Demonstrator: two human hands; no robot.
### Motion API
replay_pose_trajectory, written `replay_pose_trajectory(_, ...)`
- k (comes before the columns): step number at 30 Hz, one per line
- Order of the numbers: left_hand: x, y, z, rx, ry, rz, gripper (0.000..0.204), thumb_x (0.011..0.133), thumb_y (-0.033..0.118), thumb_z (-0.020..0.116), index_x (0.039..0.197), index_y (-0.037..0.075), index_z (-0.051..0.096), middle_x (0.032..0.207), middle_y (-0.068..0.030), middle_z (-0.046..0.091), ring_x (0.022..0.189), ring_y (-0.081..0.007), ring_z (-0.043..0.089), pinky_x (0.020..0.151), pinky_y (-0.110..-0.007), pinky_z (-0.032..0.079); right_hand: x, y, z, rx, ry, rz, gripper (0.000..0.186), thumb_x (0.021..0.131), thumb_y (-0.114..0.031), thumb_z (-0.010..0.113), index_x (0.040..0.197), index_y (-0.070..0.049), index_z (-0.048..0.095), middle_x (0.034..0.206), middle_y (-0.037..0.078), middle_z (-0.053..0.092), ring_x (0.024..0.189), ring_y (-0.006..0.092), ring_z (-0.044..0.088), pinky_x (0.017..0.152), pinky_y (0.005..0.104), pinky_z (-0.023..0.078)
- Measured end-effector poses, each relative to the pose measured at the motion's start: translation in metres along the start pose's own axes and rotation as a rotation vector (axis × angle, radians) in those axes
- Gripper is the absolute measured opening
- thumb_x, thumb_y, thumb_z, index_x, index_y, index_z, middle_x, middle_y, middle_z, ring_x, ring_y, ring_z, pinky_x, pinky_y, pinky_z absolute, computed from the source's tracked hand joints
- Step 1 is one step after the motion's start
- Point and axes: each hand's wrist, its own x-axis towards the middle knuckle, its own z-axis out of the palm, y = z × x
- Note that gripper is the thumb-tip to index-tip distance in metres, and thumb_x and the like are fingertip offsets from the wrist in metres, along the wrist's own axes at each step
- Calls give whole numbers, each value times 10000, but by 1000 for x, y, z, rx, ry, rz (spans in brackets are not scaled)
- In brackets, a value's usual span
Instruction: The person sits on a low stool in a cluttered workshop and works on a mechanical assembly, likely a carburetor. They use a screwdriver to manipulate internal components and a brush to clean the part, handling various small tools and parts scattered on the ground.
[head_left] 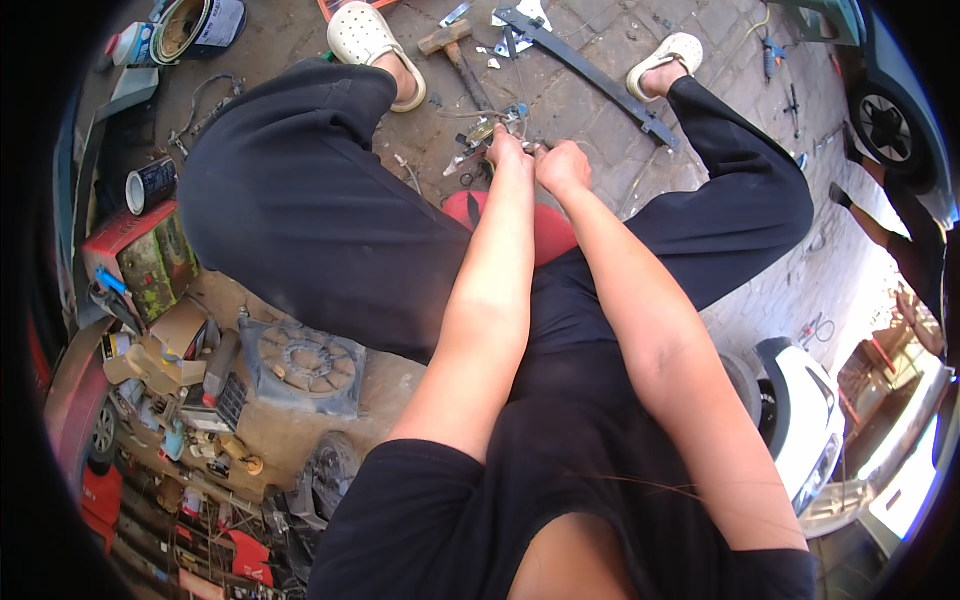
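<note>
My left hand (508,148) is closed on a small metal assembly (484,134) with brass-coloured and blue bits, held low between my spread knees. Just right of it, my right hand (562,166) is curled closed against the assembly; what lies inside its fingers is hidden. Beneath my forearms a red rounded object (549,232) shows. A wooden-handled hammer (443,38) lies beyond the assembly, its handle reaching toward it. A long dark metal bar (585,75) lies diagonally on the paving to the right of the hammer, near my right foot.
Cans (152,185), boxes (180,332), a fan housing (303,362) and assorted parts crowd the left. A car wheel (885,130) stands upper right, with another person's legs (905,245) below it. A white car part (805,420) is lower right. Small tools (770,65) lie on the paving.
</note>
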Motion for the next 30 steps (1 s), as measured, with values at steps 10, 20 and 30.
replay_pose_trajectory(10, -42, -11, 2, 114, -21, -31, 457, 899, 341, 550, 1176, -13, 467, 1066, -123, 558, 943, -225, 535, 795, -446, 469, 34, 37, -2, -892, 192, -820, 300, 867, -126, 456, 1101, 24, 572, 805, 199, 658, 694, 302, 674, 555, 383, 541)
replay_pose_trajectory(20, -33, -5, -10, 51, 17, -74, 323, 885, 376, 577, 918, 56, 543, 804, -20, 518, 652, -170, 493, 515, -354, 414, 21, 34, -13, 984, -551, 140, 569, 877, -78, 523, 1395, -53, 290, 751, 37, 587, 487, 68, 442, 415, 200, 397)
replay_pose_trajectory(30, -37, 5, -7, 225, -34, 223, 242, 880, 241, 563, 905, 0, 569, 744, -43, 557, 577, -160, 516, 469, -326, 404, 12, 57, 51, 479, 121, -303, 368, 816, -192, 596, 1153, -45, 601, 1002, 197, 642, 989, 313, 614, 870, 347, 455)
